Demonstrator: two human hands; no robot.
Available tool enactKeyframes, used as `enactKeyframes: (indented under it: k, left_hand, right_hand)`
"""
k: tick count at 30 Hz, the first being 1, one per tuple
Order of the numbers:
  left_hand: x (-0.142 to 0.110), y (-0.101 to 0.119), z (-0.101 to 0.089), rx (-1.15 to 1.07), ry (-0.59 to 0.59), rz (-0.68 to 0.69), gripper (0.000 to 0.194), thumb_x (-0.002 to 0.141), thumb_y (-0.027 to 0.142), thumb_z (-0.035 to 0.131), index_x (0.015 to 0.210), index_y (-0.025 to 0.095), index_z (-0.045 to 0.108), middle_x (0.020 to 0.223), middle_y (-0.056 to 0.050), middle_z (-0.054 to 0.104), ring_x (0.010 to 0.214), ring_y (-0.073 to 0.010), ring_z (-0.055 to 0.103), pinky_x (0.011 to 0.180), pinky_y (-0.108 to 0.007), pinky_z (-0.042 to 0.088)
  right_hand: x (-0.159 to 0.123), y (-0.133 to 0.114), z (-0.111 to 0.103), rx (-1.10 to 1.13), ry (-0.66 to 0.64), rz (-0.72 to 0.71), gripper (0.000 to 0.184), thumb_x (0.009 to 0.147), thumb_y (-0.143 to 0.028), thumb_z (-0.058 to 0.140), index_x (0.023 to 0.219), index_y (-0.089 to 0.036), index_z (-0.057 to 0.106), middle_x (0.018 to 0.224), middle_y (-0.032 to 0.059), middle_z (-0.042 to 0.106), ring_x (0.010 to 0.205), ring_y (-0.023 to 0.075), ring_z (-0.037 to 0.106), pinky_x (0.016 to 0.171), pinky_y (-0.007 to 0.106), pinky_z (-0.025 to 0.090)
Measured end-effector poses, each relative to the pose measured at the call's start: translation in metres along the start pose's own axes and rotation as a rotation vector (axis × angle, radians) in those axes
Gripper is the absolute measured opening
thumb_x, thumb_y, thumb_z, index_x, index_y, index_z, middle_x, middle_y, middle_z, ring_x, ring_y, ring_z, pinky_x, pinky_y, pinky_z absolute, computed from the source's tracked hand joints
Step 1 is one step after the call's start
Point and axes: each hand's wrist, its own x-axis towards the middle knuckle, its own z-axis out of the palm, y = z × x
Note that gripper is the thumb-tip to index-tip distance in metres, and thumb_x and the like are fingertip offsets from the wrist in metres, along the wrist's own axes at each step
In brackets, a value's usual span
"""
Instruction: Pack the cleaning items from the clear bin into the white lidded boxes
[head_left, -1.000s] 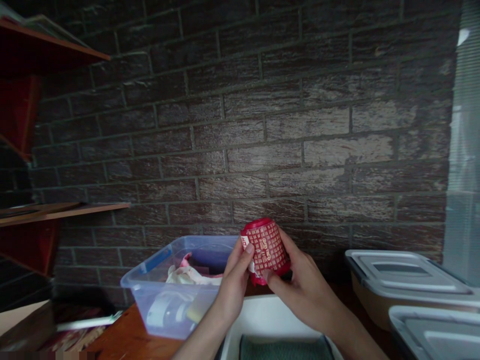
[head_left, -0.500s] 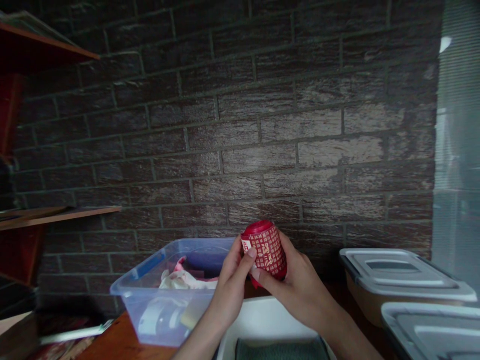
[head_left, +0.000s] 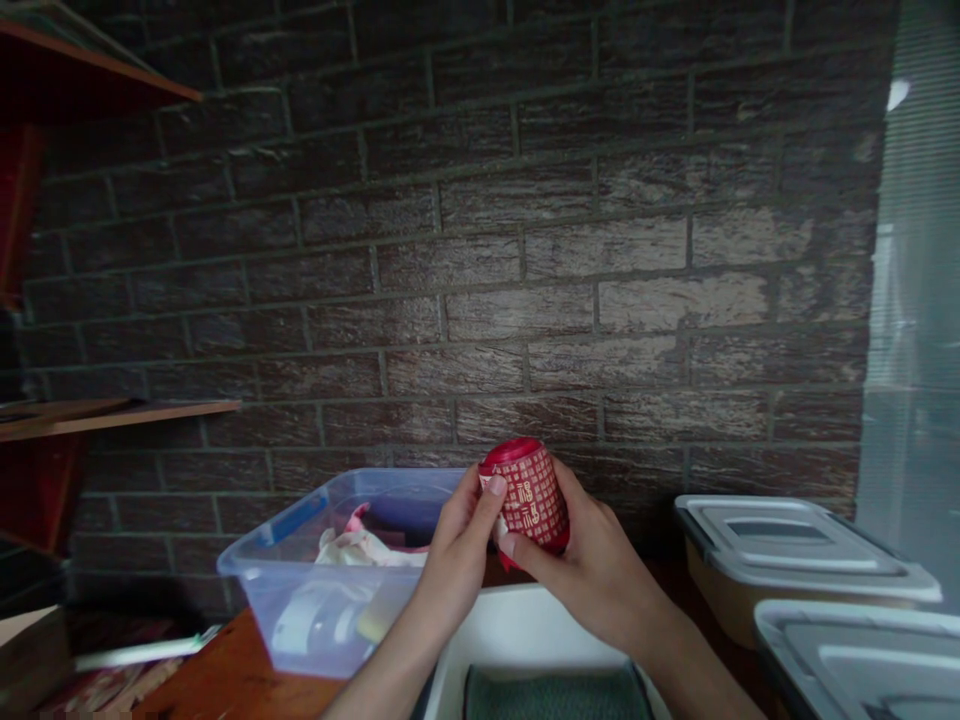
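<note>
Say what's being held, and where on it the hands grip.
A red roll: left hand on its left side, right hand around its right side and lower front.

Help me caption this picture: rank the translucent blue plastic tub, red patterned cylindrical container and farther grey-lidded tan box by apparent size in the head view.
1. Translucent blue tub
2. Farther grey-lidded box
3. Red patterned container
</note>
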Motion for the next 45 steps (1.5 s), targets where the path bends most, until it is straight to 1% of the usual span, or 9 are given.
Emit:
enactKeyframes:
  k: [7,10,15,19,23,30,36,40,45]
  left_hand:
    - [0.0040,0.0031,-0.0010,0.024,-0.100,0.021,0.039,0.097,0.039,0.063,0.130,0.019,0.064,0.121,-0.010,0.071,0.107,-0.0234,0.064,0.093,-0.032,0.049]
    - [0.0049,0.0024,-0.0013,0.016,-0.095,0.016,0.038,0.097,0.039,0.063,0.129,0.019,0.065,0.122,-0.010,0.071,0.106,-0.0232,0.065,0.092,-0.032,0.049]
    - [0.0027,0.0019,-0.0016,0.013,-0.085,0.009,0.040,0.097,0.040,0.063,0.130,0.018,0.064,0.122,-0.010,0.071,0.108,-0.0227,0.065,0.096,-0.032,0.047]
    - [0.0027,0.0029,-0.0038,0.015,-0.069,0.016,0.041,0.096,0.041,0.063,0.130,0.018,0.065,0.119,-0.010,0.073,0.107,-0.0224,0.066,0.097,-0.032,0.047]
    - [0.0046,0.0029,-0.0051,-0.001,-0.062,0.009,0.041,0.095,0.042,0.065,0.127,0.017,0.067,0.115,-0.010,0.074,0.104,-0.0226,0.067,0.093,-0.031,0.047]
    - [0.0039,-0.0006,-0.0029,-0.134,-0.022,-0.039,0.037,0.095,0.042,0.065,0.122,0.017,0.070,0.113,-0.009,0.073,0.102,-0.0228,0.066,0.087,-0.030,0.050]
    - [0.0037,-0.0043,0.0012,-0.196,-0.008,0.002,0.036,0.097,0.041,0.061,0.120,0.015,0.071,0.116,-0.011,0.072,0.107,-0.0251,0.065,0.088,-0.031,0.051]
    - [0.0031,-0.0041,0.0028,-0.167,-0.003,0.030,0.037,0.096,0.041,0.061,0.122,0.016,0.071,0.117,-0.011,0.073,0.108,-0.0267,0.065,0.092,-0.033,0.050]
    - [0.0037,-0.0057,-0.0018,-0.059,-0.029,0.047,0.037,0.096,0.037,0.062,0.128,0.018,0.069,0.118,-0.010,0.073,0.107,-0.0255,0.066,0.097,-0.033,0.047]
  right_hand:
    - [0.0002,-0.0001,-0.0005,-0.011,-0.014,0.009,0.066,0.086,-0.019,0.068,0.147,-0.029,0.044,0.120,0.0021,0.070,0.102,0.0221,0.068,0.092,0.035,0.052]
    - [-0.0009,0.0000,-0.0004,-0.013,-0.022,0.009,0.065,0.087,-0.020,0.068,0.147,-0.029,0.043,0.119,0.0013,0.070,0.100,0.0214,0.068,0.090,0.034,0.053]
    - [-0.0018,-0.0018,0.0000,-0.014,-0.020,0.024,0.063,0.091,-0.026,0.067,0.148,-0.029,0.041,0.122,0.0019,0.070,0.105,0.0228,0.068,0.094,0.036,0.052]
    - [-0.0016,-0.0045,0.0011,0.002,-0.032,0.024,0.056,0.096,-0.030,0.061,0.148,-0.029,0.041,0.117,0.0017,0.072,0.101,0.0220,0.069,0.092,0.036,0.053]
    - [-0.0014,-0.0039,0.0022,0.024,-0.046,0.023,0.059,0.097,-0.025,0.059,0.152,-0.029,0.036,0.120,0.0010,0.070,0.104,0.0199,0.068,0.095,0.034,0.052]
    - [-0.0005,0.0025,0.0014,0.011,-0.066,0.039,0.058,0.096,-0.026,0.058,0.150,-0.032,0.038,0.122,0.0004,0.071,0.104,0.0210,0.069,0.094,0.035,0.053]
    - [0.0002,0.0039,0.0018,-0.007,-0.058,0.062,0.063,0.096,-0.027,0.059,0.153,-0.030,0.034,0.123,0.0027,0.070,0.104,0.0227,0.068,0.094,0.038,0.053]
    - [-0.0006,0.0024,0.0038,0.010,-0.042,0.034,0.063,0.094,-0.024,0.060,0.152,-0.029,0.037,0.124,0.0035,0.069,0.107,0.0226,0.067,0.097,0.038,0.052]
    - [-0.0009,0.0007,0.0044,0.006,-0.030,0.012,0.058,0.092,-0.023,0.063,0.146,-0.029,0.042,0.122,0.0038,0.068,0.106,0.0225,0.066,0.095,0.037,0.051]
